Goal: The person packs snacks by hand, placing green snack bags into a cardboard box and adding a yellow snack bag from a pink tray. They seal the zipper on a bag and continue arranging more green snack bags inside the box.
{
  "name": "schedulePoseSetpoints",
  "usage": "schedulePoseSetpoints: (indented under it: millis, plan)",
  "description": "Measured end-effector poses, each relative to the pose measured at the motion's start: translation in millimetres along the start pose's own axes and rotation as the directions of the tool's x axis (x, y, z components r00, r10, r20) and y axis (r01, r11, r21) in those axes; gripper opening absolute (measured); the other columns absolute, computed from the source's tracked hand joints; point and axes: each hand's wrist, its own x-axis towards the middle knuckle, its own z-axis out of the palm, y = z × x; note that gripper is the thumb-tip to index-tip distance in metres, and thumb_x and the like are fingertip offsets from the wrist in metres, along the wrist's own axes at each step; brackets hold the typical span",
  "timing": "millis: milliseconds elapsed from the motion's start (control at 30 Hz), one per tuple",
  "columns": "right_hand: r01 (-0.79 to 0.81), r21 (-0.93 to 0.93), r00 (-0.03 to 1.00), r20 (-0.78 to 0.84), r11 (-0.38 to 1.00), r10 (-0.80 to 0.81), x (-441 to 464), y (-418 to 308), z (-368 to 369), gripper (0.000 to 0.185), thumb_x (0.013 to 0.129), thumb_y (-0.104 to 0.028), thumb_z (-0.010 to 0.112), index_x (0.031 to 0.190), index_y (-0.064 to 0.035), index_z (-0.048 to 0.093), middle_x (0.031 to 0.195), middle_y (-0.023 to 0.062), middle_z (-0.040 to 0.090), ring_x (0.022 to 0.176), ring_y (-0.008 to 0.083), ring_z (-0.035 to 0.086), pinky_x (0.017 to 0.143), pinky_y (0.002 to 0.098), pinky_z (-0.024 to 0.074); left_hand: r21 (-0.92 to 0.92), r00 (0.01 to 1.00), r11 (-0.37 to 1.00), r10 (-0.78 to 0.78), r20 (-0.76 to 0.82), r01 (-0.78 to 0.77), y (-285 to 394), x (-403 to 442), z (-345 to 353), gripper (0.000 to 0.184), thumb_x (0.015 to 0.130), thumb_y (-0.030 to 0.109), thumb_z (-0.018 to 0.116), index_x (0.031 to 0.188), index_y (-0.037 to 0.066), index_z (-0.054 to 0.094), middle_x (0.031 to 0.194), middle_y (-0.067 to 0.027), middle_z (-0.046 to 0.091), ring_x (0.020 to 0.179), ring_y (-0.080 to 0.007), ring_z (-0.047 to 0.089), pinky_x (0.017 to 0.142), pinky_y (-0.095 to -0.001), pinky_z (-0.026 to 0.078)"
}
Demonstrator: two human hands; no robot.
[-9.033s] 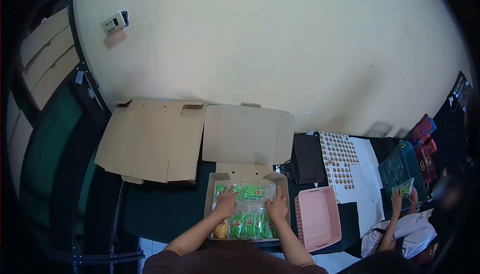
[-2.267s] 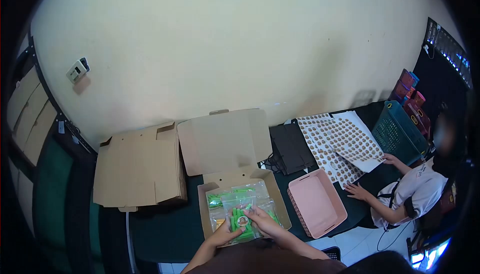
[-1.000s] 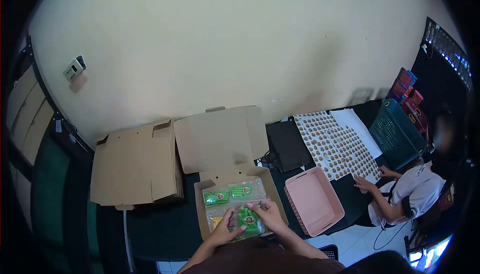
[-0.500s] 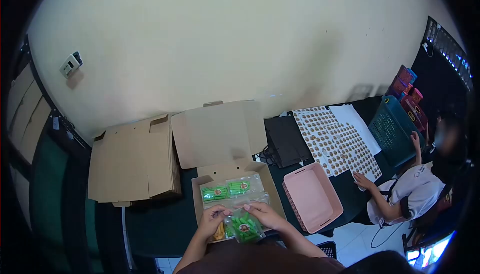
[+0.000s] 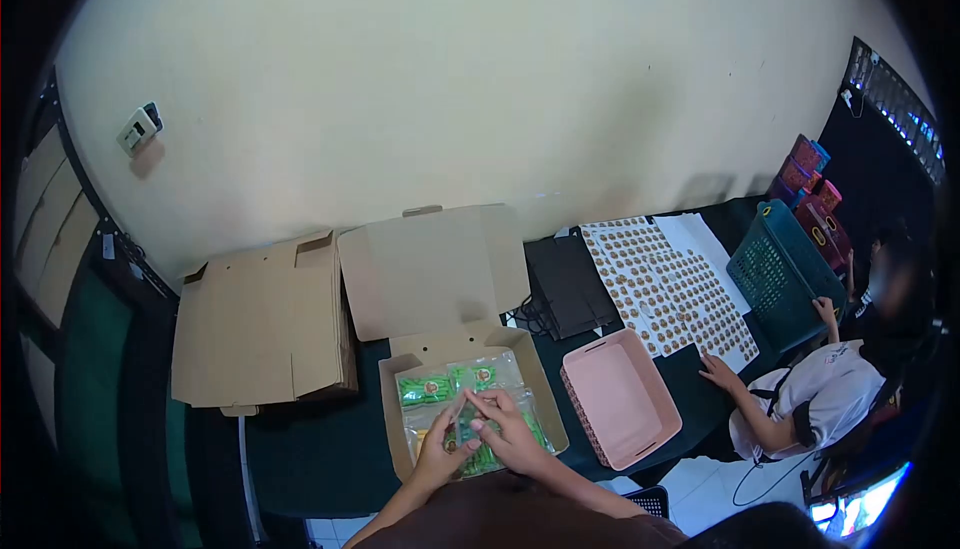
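Note:
Over the open cardboard box (image 5: pixel 549 395), both my hands pinch a clear plastic packet (image 5: pixel 464 427), partly hidden by my fingers. My left hand (image 5: pixel 438 451) is closed at its left side. At its top and right side, my right hand (image 5: pixel 508 437) has its fingers closed on it. In the box lie several clear packets of green stick-like pieces with round labels, such as the packet (image 5: pixel 424 390) at the back left. Some yellow shows beside my left hand.
Left stand folded cardboard boxes (image 5: pixel 255 329). Right are a pink basket (image 5: pixel 625 399), a black flat case (image 5: pixel 572 287), sheets of round stickers (image 5: pixel 665 284) and a green basket (image 5: pixel 785 264). A co-worker (image 5: pixel 820 389) sits at the far right, one hand on the table.
My hands have come closer together, and the packet has turned from facing me to a steeper tilt between them. The co-worker's raised hand has come down by the green basket.

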Motion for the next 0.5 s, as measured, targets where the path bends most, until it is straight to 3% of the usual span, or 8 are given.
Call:
schedulePoseSetpoints:
  millis: [67,100,200,267,333,367,433,500]
  plan:
    - [-0.008,0.015,1.0,0.007,1.0,0.008,-1,9,0,0.037,0.088,-0.016,0.051,0.123,-0.006,0.049,0.108,0.0126,0.047,0.1,0.0219,0.049,0.086,0.0307,0.039,-0.009,0.999,1.0,-0.005,-0.042,0.005,4,-1,1,0.056,0.079,0.021,0.067,0.124,-0.001,0.042,0.119,-0.0109,0.048,0.109,-0.0182,0.047,0.093,-0.0315,0.037]
    - [0.009,-0.024,1.0,-0.016,1.0,-0.01,-2,13,0,0.036,0.086,-0.014,0.054,0.121,-0.006,0.05,0.109,0.0126,0.047,0.1,0.0222,0.048,0.085,0.0307,0.0394,-0.096,0.992,0.99,-0.11,-0.064,0.104,-1,-3,-2,0.052,0.077,0.018,0.068,0.119,-0.002,0.046,0.116,-0.0112,0.051,0.107,-0.0177,0.048,0.092,-0.0302,0.037]
    - [0.02,-0.114,0.998,-0.049,0.993,-0.025,1,17,1,0.036,0.08,-0.012,0.062,0.115,-0.0069,0.054,0.113,0.0118,0.046,0.101,0.0226,0.047,0.085,0.0318,0.04,0.046,0.999,0.999,-0.025,-0.047,0.027,-9,-1,-5,0.046,0.075,0.014,0.07,0.113,-0.001,0.05,0.112,-0.0108,0.053,0.104,-0.0171,0.05,0.091,-0.0298,0.038]
    - [-0.085,-0.001,0.977,-0.195,0.996,0.083,2,10,0,0.038,0.077,-0.016,0.066,0.113,-0.0076,0.055,0.118,0.0112,0.045,0.105,0.0225,0.045,0.085,0.0333,0.0402,0.022,0.997,0.999,-0.024,-0.077,0.025,-6,-3,0,0.039,0.074,0.011,0.071,0.107,-0.002,0.054,0.107,-0.0105,0.057,0.1,-0.0162,0.052,0.089,-0.0293,0.04]
    - [-0.13,0.025,0.979,-0.157,0.991,0.132,2,14,-8,0.038,0.074,-0.017,0.069,0.109,-0.0074,0.057,0.124,0.0106,0.043,0.111,0.0228,0.043,0.088,0.0342,0.0392,0.043,0.995,0.998,-0.03,-0.09,0.034,-6,-5,0,0.028,0.074,0.008,0.07,0.098,-0.001,0.059,0.096,-0.0096,0.061,0.093,-0.015,0.055,0.083,-0.0274,0.042]
    - [-0.096,0.014,0.991,-0.097,0.995,0.097,1,26,-10,0.034,0.075,-0.019,0.068,0.105,-0.0069,0.059,0.125,0.0113,0.043,0.111,0.0241,0.043,0.089,0.0351,0.0385,0.118,0.992,0.993,0.002,-0.124,0.013,-5,-4,0,0.017,0.073,0.006,0.07,0.088,-0.001,0.064,0.082,-0.008,0.063,0.083,-0.0139,0.057,0.077,-0.0254,0.044]
    - [-0.062,0.004,0.997,-0.038,0.998,0.062,-3,37,-8,0.03,0.075,-0.02,0.068,0.102,-0.0064,0.06,0.126,0.012,0.043,0.112,0.0254,0.044,0.091,0.036,0.0378,0.134,0.989,0.988,-0.057,-0.135,0.075,-3,-4,-2,0.015,0.073,0.006,0.069,0.087,0.0,0.065,0.079,-0.0074,0.063,0.079,-0.0135,0.057,0.074,-0.0246,0.044]
    - [-0.068,0.257,0.996,-0.044,0.964,0.082,-6,37,-1,0.017,0.078,-0.014,0.065,0.092,-0.006,0.064,0.12,0.0107,0.05,0.109,0.0225,0.046,0.094,0.035,0.0357,0.156,0.983,0.978,-0.119,-0.142,0.141,2,-3,-5,0.013,0.074,0.006,0.069,0.085,0.0,0.066,0.075,-0.0068,0.062,0.075,-0.013,0.057,0.072,-0.0238,0.043]
